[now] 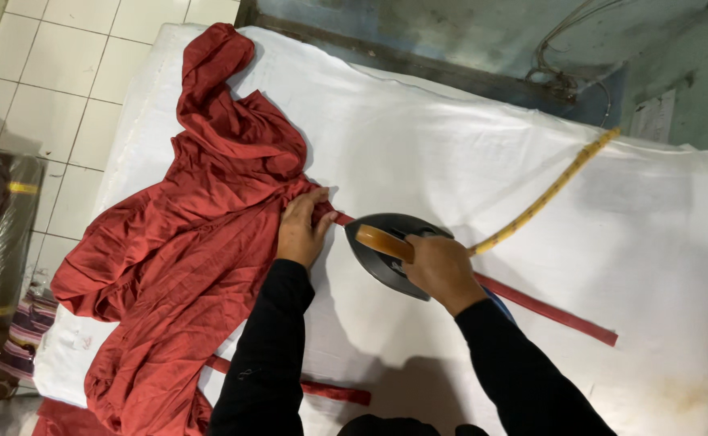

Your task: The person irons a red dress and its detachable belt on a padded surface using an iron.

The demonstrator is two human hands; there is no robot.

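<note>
**Iron sitting on a red strap, other hand pinning the cloth**

The right hand (443,266) is gripping the wooden handle (385,241) of a dark iron (386,250), fingers wrapped tight around it. The iron is resting flat on the white padded table (467,153), its pointed nose aiming toward the left hand (301,226). That left hand is pressing down, fingers spread and flat, on the edge of a red garment (184,258), right where a narrow red strap (548,307) is leaving the bunched cloth. It is holding nothing closed; it is only pinning the fabric. The strap is running under the iron and stretching out across the table toward the right. The garment is lying crumpled over the table's left side, hanging off the near edge. A second red strap (334,391) is lying near the front edge. A yellow braided cord (544,198) is trailing from the iron toward the far right corner. Both arms are wearing black sleeves (269,355)
</note>
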